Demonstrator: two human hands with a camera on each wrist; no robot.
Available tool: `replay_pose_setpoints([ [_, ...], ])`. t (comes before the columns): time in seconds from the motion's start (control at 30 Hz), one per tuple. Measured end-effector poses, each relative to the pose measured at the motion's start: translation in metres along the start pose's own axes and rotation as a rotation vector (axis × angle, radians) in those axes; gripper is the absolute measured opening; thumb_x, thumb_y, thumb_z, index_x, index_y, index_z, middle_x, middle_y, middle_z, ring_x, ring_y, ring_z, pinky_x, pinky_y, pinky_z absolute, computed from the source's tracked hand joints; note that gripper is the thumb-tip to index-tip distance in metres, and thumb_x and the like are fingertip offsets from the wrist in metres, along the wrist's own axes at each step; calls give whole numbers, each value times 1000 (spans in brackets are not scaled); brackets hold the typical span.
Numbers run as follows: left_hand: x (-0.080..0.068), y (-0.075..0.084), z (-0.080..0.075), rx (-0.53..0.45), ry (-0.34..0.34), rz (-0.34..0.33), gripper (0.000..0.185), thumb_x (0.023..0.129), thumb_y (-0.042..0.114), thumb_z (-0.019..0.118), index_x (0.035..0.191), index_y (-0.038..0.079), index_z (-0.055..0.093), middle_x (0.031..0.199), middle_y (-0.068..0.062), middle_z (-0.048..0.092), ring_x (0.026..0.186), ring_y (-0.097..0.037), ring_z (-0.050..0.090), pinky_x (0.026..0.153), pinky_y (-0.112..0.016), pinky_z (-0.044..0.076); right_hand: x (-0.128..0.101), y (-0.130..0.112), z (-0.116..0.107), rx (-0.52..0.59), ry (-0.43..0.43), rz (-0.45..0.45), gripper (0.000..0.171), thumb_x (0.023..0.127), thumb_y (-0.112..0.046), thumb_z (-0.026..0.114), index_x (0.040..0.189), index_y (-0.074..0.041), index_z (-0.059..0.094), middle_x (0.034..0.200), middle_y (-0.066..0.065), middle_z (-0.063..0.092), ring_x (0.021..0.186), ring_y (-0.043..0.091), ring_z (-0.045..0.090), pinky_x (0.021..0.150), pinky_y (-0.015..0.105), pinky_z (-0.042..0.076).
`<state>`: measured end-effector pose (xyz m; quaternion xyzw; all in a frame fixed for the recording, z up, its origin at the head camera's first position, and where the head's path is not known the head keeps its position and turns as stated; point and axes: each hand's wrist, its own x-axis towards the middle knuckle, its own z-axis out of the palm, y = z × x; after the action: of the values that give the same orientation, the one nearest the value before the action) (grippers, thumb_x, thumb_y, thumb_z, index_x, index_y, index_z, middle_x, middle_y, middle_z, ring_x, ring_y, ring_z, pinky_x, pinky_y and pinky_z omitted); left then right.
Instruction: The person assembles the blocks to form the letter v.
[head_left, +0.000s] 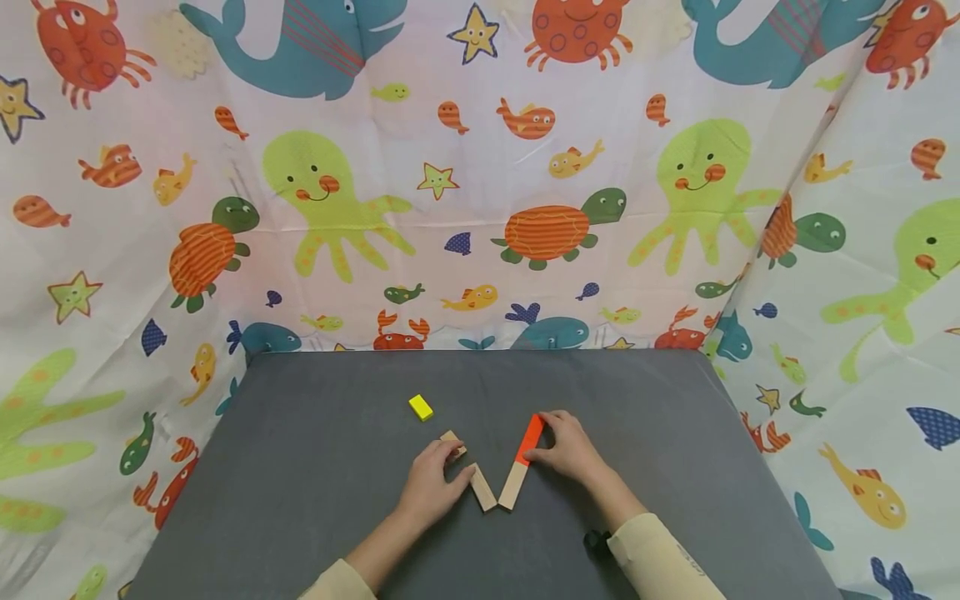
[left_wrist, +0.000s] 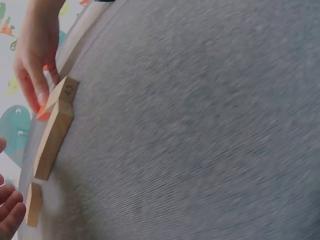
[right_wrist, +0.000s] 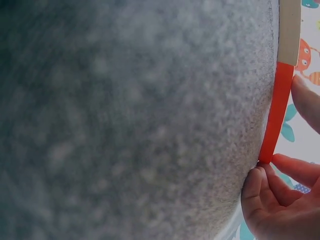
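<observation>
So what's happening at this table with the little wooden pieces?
A person is arranging wooden blocks on a grey table. The left hand holds a plain wooden block, and the right hand pinches the orange end of a half-orange block. The two blocks lie flat and meet at their near ends, forming a V. A small yellow block sits apart, farther back on the table. Sea-creature cloth hangs behind.

Grey worktop (head_left: 315,483) lay bare toward 9 and 3 o'clock, room for a hand to pass. At 12, only the yellow block (head_left: 421,407) stood ahead. The printed curtain (head_left: 480,208) closed off 12, 9 and 3 beyond the edges.
</observation>
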<state>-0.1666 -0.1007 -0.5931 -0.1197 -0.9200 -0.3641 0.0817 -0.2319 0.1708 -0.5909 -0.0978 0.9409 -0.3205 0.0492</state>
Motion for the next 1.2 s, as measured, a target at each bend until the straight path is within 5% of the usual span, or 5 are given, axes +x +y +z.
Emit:
replay_pose_setpoints([
  [0.47, 18, -11, -9, 96, 60, 1, 43, 86, 23, 80, 122, 4, 68, 114, -10, 65, 106, -27, 61, 90, -47, 52, 0, -1, 0, -9, -9, 28, 78, 79, -34, 88, 142, -1, 55, 138, 18, 54, 126, 35, 50, 108, 51, 44],
  [1.2, 29, -11, -11, 88, -69, -181, 60, 82, 32, 84, 130, 3, 62, 125, -14, 60, 116, -32, 58, 100, -50, 49, 1, -3, 0, -13, -25, 51, 80, 79, -34, 88, 143, -1, 54, 139, 17, 54, 126, 34, 50, 108, 50, 44],
])
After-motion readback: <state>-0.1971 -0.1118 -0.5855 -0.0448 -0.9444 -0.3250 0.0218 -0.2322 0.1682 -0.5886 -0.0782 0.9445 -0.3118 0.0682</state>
